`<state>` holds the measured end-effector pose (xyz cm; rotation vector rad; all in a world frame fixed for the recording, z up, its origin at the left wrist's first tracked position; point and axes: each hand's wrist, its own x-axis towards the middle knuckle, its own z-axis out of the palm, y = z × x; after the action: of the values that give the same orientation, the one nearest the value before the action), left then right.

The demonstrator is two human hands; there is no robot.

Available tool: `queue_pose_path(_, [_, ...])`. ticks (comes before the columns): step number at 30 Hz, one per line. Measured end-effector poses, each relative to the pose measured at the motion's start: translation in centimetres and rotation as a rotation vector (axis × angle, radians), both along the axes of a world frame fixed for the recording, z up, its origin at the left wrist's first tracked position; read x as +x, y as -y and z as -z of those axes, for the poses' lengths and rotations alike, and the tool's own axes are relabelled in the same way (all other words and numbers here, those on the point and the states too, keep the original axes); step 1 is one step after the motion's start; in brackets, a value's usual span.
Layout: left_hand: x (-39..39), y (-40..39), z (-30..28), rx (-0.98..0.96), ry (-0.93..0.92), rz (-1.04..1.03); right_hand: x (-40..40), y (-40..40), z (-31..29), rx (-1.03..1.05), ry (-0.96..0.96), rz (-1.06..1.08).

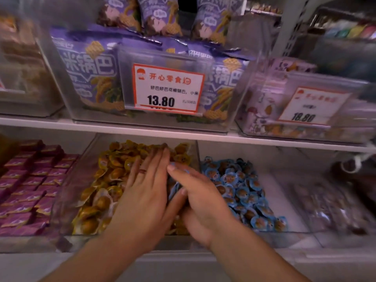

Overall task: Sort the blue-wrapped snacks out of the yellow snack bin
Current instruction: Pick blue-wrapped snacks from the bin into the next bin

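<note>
A clear bin of yellow-wrapped snacks [105, 180] sits in the middle of the lower shelf. My left hand [142, 192] lies flat on the yellow pile with straight fingers and a ring on one finger. My right hand [199, 200] is beside it at the bin's right side, thumb and fingers closed around a few blue-wrapped snacks [175, 189] that show between the two hands. The bin of blue-wrapped snacks [244, 188] stands just to the right.
Purple packets [30, 180] fill the bin at left. Above the white shelf edge [183, 135] stand clear bins of purple snack bags [91, 74] with price tags [167, 89]. Clear-wrapped goods [325, 204] lie at far right.
</note>
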<state>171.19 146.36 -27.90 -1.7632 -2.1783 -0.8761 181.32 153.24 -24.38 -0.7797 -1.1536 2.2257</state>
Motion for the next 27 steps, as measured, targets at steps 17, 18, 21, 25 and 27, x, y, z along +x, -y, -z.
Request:
queue_pose_path(17, [-3.1,-0.9,0.6,0.072,0.364,0.174,9.0,-18.2,3.2,0.446,0.68,0.503])
queue_pose_path(18, [-3.7,-0.8,0.7,0.064,0.349,0.161,9.2,-18.4,3.6,0.459,0.667,0.515])
queue_pose_path(21, [-5.5,0.0,0.3,0.017,0.275,0.129,8.4,-17.7,3.6,0.637,0.652,0.522])
queue_pose_path(25, [-8.3,2.3,-1.5,-0.044,0.011,0.056,5.5,-12.6,1.7,0.974,0.435,0.568])
queue_pose_path(27, [-9.8,3.9,-2.3,-0.098,-0.068,-0.043,3.3,-8.6,1.0,1.16,0.307,0.43])
